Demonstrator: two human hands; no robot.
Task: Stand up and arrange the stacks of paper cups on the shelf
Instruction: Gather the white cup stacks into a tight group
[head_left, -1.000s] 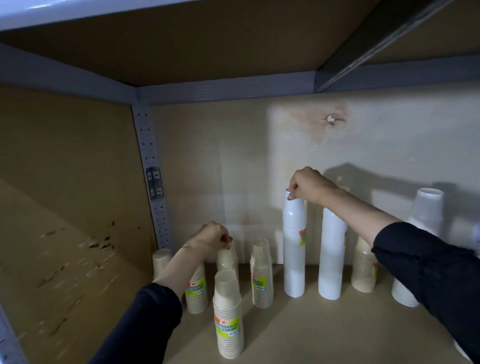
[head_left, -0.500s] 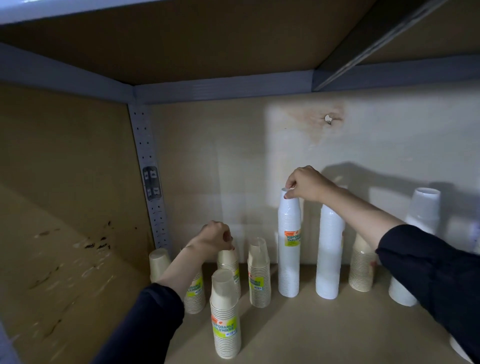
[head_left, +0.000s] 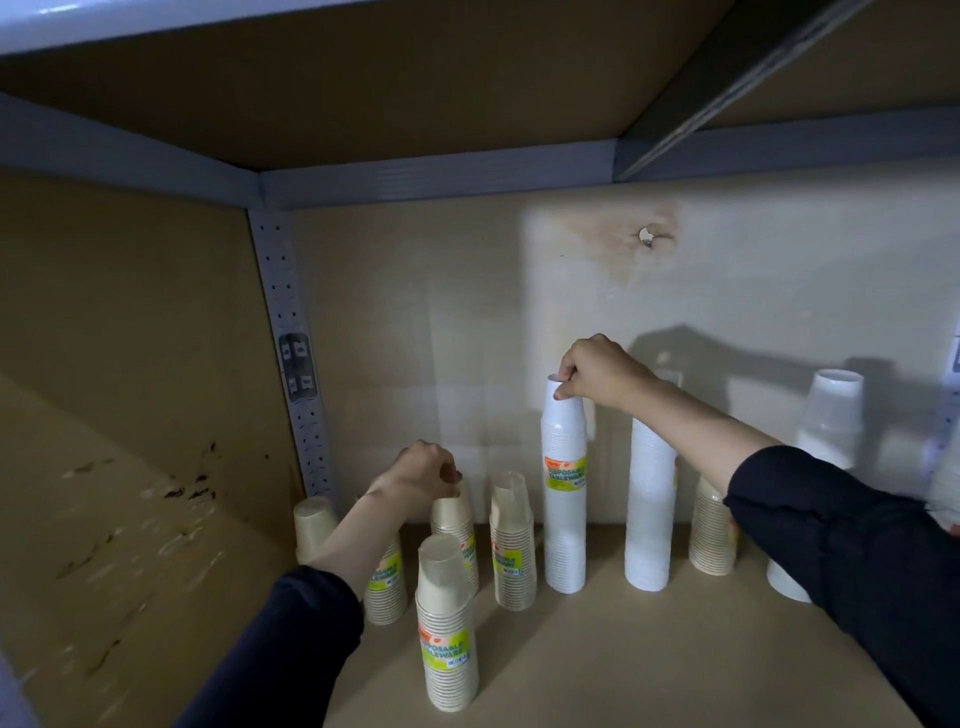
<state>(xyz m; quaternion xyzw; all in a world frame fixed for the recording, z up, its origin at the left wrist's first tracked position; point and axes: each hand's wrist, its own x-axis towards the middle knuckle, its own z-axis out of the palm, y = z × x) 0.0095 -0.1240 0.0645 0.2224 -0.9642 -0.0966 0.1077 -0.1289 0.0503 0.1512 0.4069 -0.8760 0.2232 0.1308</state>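
Observation:
Several stacks of paper cups stand upright on the brown shelf board. My right hand pinches the top rim of a tall white cup stack with a green and orange label facing me. A second tall white stack stands just right of it. My left hand is closed on the top of a short beige cup stack near the back left. Other beige stacks stand around it: one in front, one to the right, one under my left forearm.
A single beige stack sits in the back left corner by the perforated metal upright. Another beige stack and a wide white stack stand behind my right arm. The shelf above hangs low overhead.
The tall white stack under my right hand has turned, so its label now faces me. My left hand stays on the beige stack. The view has shifted slightly.

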